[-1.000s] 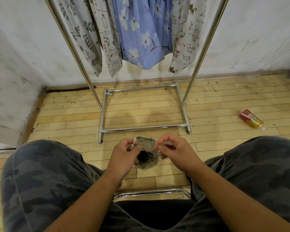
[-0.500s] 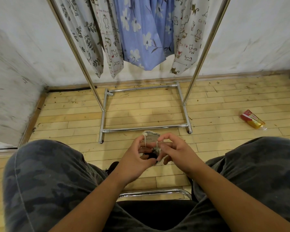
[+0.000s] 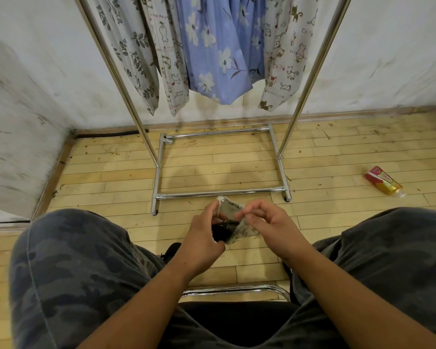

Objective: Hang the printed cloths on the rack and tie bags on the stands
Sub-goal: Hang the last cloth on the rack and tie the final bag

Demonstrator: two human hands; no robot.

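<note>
The small grey bag (image 3: 242, 231), held wide open a second ago, is now bunched between the knees, left hand (image 3: 202, 239) gripping its side, right hand (image 3: 271, 229) pinching its top edge, likely readying it for tying, printed cloths (image 3: 217, 59) already on the rack (image 3: 222, 193)

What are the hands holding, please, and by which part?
A small grey bag: the left hand pinches its left edge, the right hand its right edge.
</note>
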